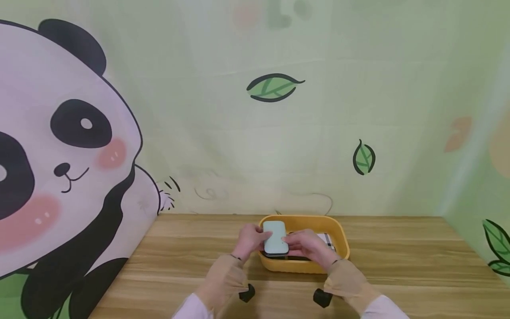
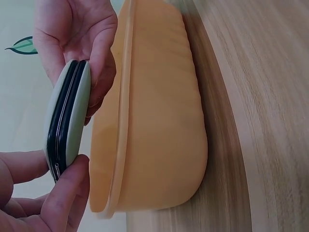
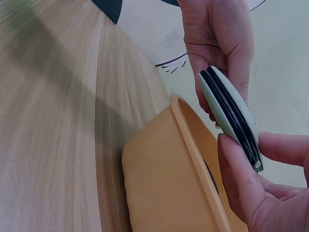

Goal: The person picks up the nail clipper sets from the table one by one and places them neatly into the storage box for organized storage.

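Observation:
A pale mint zip wallet [image 1: 275, 238] with black edges is held up over the front left part of a yellow basket [image 1: 295, 266]. My left hand [image 1: 250, 239] pinches its left side, thumb on the front cover. From the other side my right hand [image 1: 308, 245] grips it, thumb at the lower right edge. Edge-on in the left wrist view, the wallet [image 2: 67, 116] shows a black zipper band between two mint covers. A small zip pull [image 3: 258, 166] sits at its end in the right wrist view.
Inside the basket, partly behind my right hand, lies a white item with dark check lines [image 1: 328, 241]. The basket stands on a wood-grain table [image 1: 398, 257], near a green backdrop [image 1: 223, 146] with a panda print. Black blocks [image 1: 322, 297] hang at both wrists.

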`<state>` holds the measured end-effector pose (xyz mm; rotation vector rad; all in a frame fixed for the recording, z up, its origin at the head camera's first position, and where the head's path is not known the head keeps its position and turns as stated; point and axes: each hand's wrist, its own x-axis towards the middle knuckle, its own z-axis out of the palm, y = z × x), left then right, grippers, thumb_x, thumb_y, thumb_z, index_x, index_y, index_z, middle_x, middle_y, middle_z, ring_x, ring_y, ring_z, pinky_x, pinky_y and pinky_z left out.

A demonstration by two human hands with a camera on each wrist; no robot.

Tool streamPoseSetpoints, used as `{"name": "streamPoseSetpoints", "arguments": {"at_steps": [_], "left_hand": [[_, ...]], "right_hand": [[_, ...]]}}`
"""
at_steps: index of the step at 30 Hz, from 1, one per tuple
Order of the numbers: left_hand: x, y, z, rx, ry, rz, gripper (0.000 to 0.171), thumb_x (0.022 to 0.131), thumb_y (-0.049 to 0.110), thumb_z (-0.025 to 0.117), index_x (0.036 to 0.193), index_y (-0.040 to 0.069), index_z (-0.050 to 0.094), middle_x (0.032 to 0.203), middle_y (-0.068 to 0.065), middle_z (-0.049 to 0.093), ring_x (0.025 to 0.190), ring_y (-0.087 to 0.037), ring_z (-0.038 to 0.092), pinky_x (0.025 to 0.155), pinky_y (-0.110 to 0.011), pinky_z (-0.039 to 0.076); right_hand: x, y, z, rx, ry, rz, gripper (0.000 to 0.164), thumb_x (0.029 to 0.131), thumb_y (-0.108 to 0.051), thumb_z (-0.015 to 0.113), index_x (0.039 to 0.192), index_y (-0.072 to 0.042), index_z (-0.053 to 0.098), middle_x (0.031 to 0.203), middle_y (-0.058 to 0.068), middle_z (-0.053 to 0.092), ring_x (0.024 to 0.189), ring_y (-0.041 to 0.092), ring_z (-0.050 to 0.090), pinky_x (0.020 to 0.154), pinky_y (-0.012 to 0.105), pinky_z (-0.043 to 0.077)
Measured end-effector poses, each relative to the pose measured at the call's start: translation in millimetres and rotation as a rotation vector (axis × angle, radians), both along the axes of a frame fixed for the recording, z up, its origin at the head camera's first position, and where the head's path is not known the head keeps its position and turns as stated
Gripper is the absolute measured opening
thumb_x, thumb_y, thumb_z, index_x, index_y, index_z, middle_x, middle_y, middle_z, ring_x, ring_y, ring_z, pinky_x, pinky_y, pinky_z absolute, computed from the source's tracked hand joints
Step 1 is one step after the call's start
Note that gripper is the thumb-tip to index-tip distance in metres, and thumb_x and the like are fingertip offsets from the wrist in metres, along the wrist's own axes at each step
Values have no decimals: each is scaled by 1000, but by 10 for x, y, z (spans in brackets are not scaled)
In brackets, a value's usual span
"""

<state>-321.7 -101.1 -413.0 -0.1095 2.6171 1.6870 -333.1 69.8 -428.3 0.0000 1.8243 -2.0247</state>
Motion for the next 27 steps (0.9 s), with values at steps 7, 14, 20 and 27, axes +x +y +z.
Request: {"name": "streamPoseSetpoints", "arguments": {"at_steps": [7, 14, 20, 27], "left_hand": [[-16, 73, 3, -13, 5, -8, 18, 81, 6, 67, 88, -11, 61, 71, -11, 58, 61, -20, 61, 52, -27, 51], [-26, 121, -10, -17, 11, -21, 15, 81, 6, 67, 81, -8, 62, 68, -9, 58, 59, -19, 61, 51, -27, 51], [-42, 145, -42, -17, 21, -26, 15, 81, 7, 68, 78, -7, 62, 66, -8, 58, 56, -17, 60, 50, -27, 50], [-31, 201, -44, -20, 17, -29, 15, 80, 7, 68, 78, -7, 63, 65, -7, 58, 57, -17, 60, 50, -27, 50]], "right_hand": [[-1, 73, -2, 21, 1, -2, 36, 85, -6, 62, 111, 16, 51, 89, 18, 63, 78, 26, 61, 71, 36, 50], [-7, 139, -17, 31, 14, 7, 35, 86, -9, 62, 109, 16, 54, 88, 17, 63, 77, 25, 61, 70, 35, 50], [3, 172, -28, 44, 29, 28, 37, 87, -12, 61, 109, 16, 53, 85, 15, 63, 75, 22, 61, 69, 34, 50], [-1, 215, -33, 85, 15, 25, 38, 87, -17, 62, 109, 14, 54, 83, 14, 63, 72, 21, 61, 68, 33, 51]]}}
